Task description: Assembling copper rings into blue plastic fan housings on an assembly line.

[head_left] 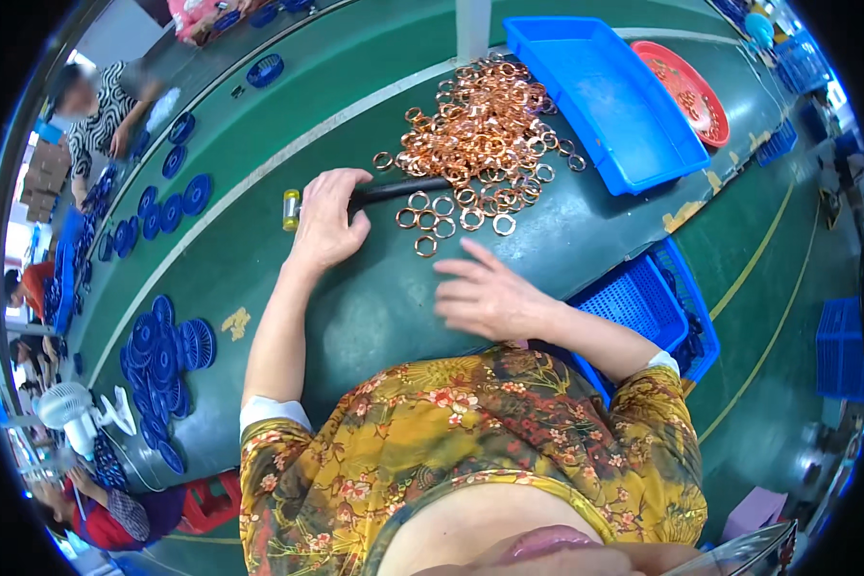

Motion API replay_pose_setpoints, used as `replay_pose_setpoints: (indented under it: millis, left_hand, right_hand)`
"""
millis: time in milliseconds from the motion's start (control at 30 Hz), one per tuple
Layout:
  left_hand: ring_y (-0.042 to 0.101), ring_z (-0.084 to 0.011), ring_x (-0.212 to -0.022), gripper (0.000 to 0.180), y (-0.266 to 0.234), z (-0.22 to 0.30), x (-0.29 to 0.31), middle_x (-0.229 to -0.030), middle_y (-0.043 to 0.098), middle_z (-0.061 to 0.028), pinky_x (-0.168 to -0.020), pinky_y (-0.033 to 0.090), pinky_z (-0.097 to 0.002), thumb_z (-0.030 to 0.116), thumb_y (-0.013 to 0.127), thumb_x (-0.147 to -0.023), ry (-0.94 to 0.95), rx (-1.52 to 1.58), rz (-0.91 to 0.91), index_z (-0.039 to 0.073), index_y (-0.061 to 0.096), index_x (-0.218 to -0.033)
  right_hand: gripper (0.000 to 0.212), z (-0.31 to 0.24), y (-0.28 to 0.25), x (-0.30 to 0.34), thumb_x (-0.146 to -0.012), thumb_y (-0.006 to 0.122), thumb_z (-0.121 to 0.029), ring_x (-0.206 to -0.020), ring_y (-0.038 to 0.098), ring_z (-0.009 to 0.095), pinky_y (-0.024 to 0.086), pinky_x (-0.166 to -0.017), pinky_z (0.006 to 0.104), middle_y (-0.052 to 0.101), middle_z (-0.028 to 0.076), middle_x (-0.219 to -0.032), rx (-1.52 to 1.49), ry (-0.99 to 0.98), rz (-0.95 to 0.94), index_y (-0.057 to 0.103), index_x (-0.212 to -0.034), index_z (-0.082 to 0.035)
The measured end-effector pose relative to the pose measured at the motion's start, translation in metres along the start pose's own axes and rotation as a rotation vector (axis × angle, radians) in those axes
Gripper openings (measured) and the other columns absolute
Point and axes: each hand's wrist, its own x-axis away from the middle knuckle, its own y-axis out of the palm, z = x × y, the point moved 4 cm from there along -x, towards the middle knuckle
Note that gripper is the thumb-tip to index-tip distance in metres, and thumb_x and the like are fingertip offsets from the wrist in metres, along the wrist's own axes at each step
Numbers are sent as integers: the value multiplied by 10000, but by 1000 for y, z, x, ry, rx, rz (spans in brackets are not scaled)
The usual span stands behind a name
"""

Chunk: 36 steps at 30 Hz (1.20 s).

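A mallet with a yellow head (291,210) and a black handle (403,188) lies across the green table. My left hand (328,213) is closed over the handle close to the head, its thumb a little apart. The handle's far end touches a large heap of copper-coloured rings (480,120). In front of that heap, several rings (427,219) lie flat in a small cluster. My right hand (485,293) is just nearer to me than these rings, its fingers spread and nothing seen in them. Whether it touches the table I cannot tell.
Behind the heap, to the right, stands a blue tray (600,106), beside a red round basin (691,91) with a few small pieces. Blue slatted discs (163,360) are piled at left. Blue baskets (634,302) sit below the table's right edge. Another person (106,110) works at far left.
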Motion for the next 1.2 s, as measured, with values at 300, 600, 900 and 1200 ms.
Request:
replay_pose_setpoints:
  millis: [300, 600, 900, 1200]
  left_hand:
    - [568, -270, -890, 268, 6, -33, 26, -916, 570, -96, -808, 453, -371, -9, 647, -759, 106, 41, 239, 60, 626, -1017]
    - [594, -214, -850, 231, -41, -50, 48, -965, 575, -111, -777, 485, -304, -2, 629, -850, -69, 133, 678, -3, 584, -1076]
    - [587, -319, -877, 362, -39, -26, 74, -983, 577, -142, -742, 497, -388, -68, 666, -730, 143, -65, 493, 16, 579, -1071]
    - [574, -270, -894, 210, -5, 3, 97, -950, 579, -96, -772, 464, -383, 40, 640, -751, 390, -62, 82, 46, 616, -960]
  right_hand:
    - [200, 68, -37, -1, -743, 703, -78, -1064, 558, 294, 418, -990, 482, 585, 91, -1030, 367, 192, 304, 636, -931, -69]
    - [560, 23, 22, -92, -798, 642, -496, -1376, 286, 324, 81, -1088, 678, 483, 81, -1352, 433, 77, 33, 546, -1280, -228]
    - [308, 115, 19, -117, -867, 580, -347, -1288, 405, 335, 125, -1066, 677, 578, 71, -1189, 755, 409, 108, 635, -1076, -128]
    - [290, 138, -21, -61, -826, 646, -334, -1226, 477, 250, 174, -1080, 628, 604, 28, -1152, 728, 288, 191, 655, -1047, -147]
